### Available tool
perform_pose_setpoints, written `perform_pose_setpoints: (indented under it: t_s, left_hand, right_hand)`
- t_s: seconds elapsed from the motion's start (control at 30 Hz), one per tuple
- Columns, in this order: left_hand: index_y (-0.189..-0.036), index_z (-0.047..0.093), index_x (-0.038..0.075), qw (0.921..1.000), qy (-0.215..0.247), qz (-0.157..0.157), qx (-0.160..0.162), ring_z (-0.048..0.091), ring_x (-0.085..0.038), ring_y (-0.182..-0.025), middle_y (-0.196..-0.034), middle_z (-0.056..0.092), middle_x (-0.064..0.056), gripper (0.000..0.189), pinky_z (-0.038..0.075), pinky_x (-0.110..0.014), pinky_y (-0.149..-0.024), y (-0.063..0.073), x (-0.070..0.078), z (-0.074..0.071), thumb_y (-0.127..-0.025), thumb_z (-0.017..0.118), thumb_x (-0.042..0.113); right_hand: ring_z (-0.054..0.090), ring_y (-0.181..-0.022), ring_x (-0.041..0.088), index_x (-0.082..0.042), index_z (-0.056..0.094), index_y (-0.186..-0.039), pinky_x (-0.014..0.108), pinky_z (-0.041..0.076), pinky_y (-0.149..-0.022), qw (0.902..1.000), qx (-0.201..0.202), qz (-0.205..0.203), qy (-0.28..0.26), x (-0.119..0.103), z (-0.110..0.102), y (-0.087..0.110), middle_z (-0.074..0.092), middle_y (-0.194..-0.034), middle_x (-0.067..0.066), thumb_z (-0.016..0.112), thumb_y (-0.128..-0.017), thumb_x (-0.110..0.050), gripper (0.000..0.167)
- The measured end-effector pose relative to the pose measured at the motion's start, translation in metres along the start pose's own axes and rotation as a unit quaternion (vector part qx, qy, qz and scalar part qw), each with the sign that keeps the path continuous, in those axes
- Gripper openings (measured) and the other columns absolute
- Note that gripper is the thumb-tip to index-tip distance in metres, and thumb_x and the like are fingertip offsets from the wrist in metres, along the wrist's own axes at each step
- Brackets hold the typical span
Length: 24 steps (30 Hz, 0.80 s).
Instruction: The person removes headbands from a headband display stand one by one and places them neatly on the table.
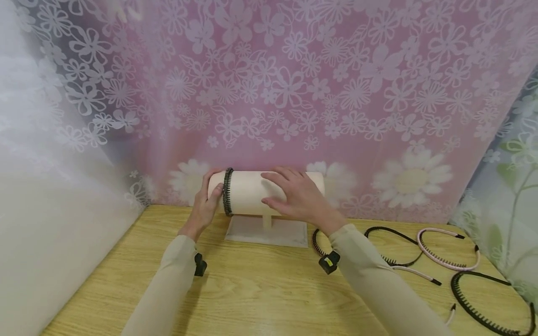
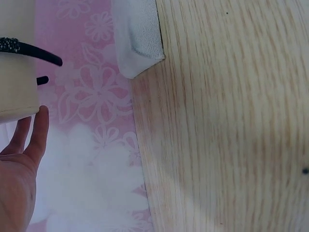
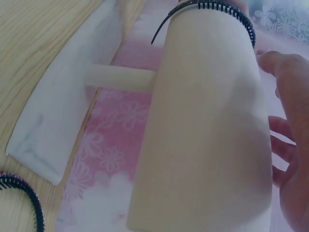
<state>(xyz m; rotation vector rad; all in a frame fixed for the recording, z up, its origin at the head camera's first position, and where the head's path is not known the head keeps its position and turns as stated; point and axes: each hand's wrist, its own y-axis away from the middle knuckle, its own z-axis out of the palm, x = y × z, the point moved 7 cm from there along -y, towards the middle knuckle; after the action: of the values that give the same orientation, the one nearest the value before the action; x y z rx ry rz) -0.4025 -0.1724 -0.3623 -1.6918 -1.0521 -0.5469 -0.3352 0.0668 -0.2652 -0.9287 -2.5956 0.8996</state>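
Observation:
A cream cylindrical headband display stand point(image 1: 248, 193) sits near the back edge of the table on a pale, flat base point(image 1: 286, 233). Around the left part of its roll is a dark, sparkly headband point(image 1: 227, 191) with comb teeth, its tips hanging below in the left wrist view. My left hand point(image 1: 203, 205) holds the roll's left end, thumb in front beside the headband. Over the right half of the roll, my right hand point(image 1: 299, 193) has its fingers spread and relaxed, with no headband in it. Whether it touches the roll I cannot tell.
On the right of the wooden table point(image 1: 260, 289) lie several headbands, among them a pink one point(image 1: 428, 254), a black toothed one point(image 1: 466, 308) and another black one point(image 1: 392, 228). Flowered curtain point(image 1: 290, 93) hangs close behind the stand.

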Motion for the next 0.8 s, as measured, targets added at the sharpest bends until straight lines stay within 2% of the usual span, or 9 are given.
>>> perform_pose_setpoints:
  t_s: [0.13, 0.27, 0.53, 0.8]
  left_hand:
    - [-0.153, 0.035, 0.039, 0.9999, 0.012, -0.008, -0.006, 0.062, -0.037, -0.11, -0.134, 0.059, -0.015, 0.05, 0.051, -0.051, -0.088, -0.001, -0.001, 0.0, -0.106, 0.049, 0.043]
    - [-0.153, 0.034, 0.04, 0.9997, 0.017, -0.014, -0.009, 0.062, -0.037, -0.108, -0.132, 0.059, -0.017, 0.052, 0.051, -0.048, -0.085, -0.002, -0.002, 0.0, -0.105, 0.05, 0.043]
    - [-0.154, 0.032, 0.04, 0.9998, -0.012, -0.016, -0.006, 0.065, -0.037, -0.097, -0.128, 0.06, -0.018, 0.049, 0.053, -0.042, -0.077, -0.002, -0.002, 0.0, -0.106, 0.04, 0.05]
    - [-0.153, 0.03, 0.043, 0.9997, -0.012, -0.017, -0.012, 0.065, -0.035, -0.092, -0.126, 0.06, -0.019, 0.045, 0.054, -0.04, -0.071, -0.001, -0.002, 0.0, -0.108, 0.033, 0.048]
  right_hand:
    - [0.058, -0.127, 0.028, -0.017, 0.059, -0.143, 0.053, 0.044, -0.106, 0.9993, -0.029, 0.018, 0.019, -0.001, 0.005, -0.006, 0.063, -0.138, 0.007, 0.073, -0.093, -0.045, 0.059]
    - [0.055, -0.132, 0.027, -0.019, 0.054, -0.147, 0.054, 0.042, -0.109, 0.9977, -0.06, 0.03, 0.008, -0.003, 0.013, -0.013, 0.06, -0.142, 0.005, 0.069, -0.095, -0.048, 0.062]
    - [0.054, -0.134, 0.027, -0.018, 0.052, -0.149, 0.05, 0.041, -0.113, 0.9951, -0.089, 0.039, -0.016, -0.01, 0.028, -0.031, 0.058, -0.145, 0.004, 0.07, -0.094, -0.049, 0.065]
    - [0.049, -0.14, 0.028, -0.023, 0.045, -0.155, 0.057, 0.038, -0.111, 0.989, -0.129, 0.074, 0.001, -0.014, 0.042, -0.042, 0.055, -0.151, 0.005, 0.066, -0.094, -0.058, 0.074]
